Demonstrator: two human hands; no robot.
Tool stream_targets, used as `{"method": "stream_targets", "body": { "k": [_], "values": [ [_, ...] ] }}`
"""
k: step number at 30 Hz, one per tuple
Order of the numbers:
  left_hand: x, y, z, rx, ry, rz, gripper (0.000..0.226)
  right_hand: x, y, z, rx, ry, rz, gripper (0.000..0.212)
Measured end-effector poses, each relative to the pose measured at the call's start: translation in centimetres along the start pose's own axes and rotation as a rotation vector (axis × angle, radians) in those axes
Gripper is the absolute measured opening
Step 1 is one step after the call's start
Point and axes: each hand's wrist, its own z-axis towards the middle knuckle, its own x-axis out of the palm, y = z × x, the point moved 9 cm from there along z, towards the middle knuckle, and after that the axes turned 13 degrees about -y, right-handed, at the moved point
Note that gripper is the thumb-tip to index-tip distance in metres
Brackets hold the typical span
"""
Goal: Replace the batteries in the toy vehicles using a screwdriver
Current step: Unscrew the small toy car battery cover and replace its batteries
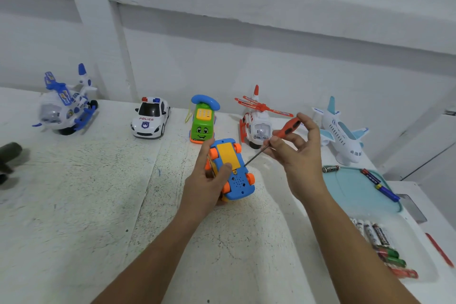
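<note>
My L hand (204,180) gripped the toy car (234,175) at centre frame, belly up, thumb on its yellow cover (227,155), fingers curled round the far side. R hand (298,153) pinched the screwdriver (287,128) btwn thumb & fingertips, red handle pointing to the upper right, tip at the car's right edge by the cover. Loose batteries (380,184) lay on a teal tray (350,192) at right, more batteries in a row at lower right. Behind, along the wall: blue helicopter (64,106), police car (150,118), phone toy (203,121), red helicopter (257,121), plane (343,136).
</note>
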Motion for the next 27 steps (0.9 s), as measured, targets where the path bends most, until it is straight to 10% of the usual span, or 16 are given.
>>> {"method": "stream_targets", "body": {
  "k": [19,27],
  "values": [
    [-0.1,-0.2,0.0,0.013,-0.022,0.026,0.061,0.9,-0.5,-1.0,-0.06,0.013,-0.034,0.065],
    [0.0,0.1,0.0,0.012,-0.018,0.024,0.063,2.4,3.3,-3.4,-0.422,0.11,-0.2,0.07]
  ]
}}
